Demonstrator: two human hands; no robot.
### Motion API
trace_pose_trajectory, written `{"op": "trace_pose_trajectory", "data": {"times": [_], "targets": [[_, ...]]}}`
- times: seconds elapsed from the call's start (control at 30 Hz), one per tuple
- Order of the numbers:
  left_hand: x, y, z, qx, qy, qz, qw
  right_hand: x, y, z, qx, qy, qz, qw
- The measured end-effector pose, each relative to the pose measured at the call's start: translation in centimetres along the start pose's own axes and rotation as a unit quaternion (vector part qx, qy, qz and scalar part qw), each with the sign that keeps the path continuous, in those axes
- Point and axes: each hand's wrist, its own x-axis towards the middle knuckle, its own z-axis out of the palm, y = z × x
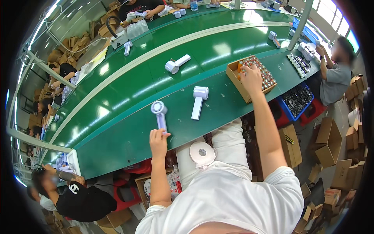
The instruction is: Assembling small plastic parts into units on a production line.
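Observation:
My left hand [158, 142] is closed on the handle end of a lavender handheld fan [159, 109], whose round head lies away from me on the green bench. Over an open cardboard box [242, 88], my right hand [251, 76] pinches at an orange battery by the edge of the packed rows. Those batteries [267, 79] stand upright with their metal ends showing; my fingers partly hide the one they grip. Between my hands a white handheld fan [199, 102] rests on the bench, touched by neither hand.
A green conveyor belt [140, 78] behind the bench carries more fans [172, 66]. A blue crate of dark parts [296, 102] stands at the right, near a seated co-worker [338, 74]. A tape roll [202, 153] lies on my lap. Another person [83, 197] sits at the left.

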Motion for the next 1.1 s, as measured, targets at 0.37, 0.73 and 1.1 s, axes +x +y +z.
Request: {"op": "trace_pose_trajectory", "data": {"times": [0.37, 0.73, 1.1], "targets": [[-2.3, 2.9, -3.8, -0.058, 0.084, -0.075, 0.992, 2.5, 1.0, 0.7, -0.017, 0.006, -0.197, 0.98], [4.6, 9.0, 7.8, 0.074, -0.149, 0.024, 0.986, -4.9, -5.4, 2.4, 0.26, -0.117, 0.021, 0.958], [4.2, 4.6, 8.8, 0.136, -0.044, -0.1, 0.985, -9.5, -5.5, 4.9, 0.28, -0.012, -0.153, 0.948]]}}
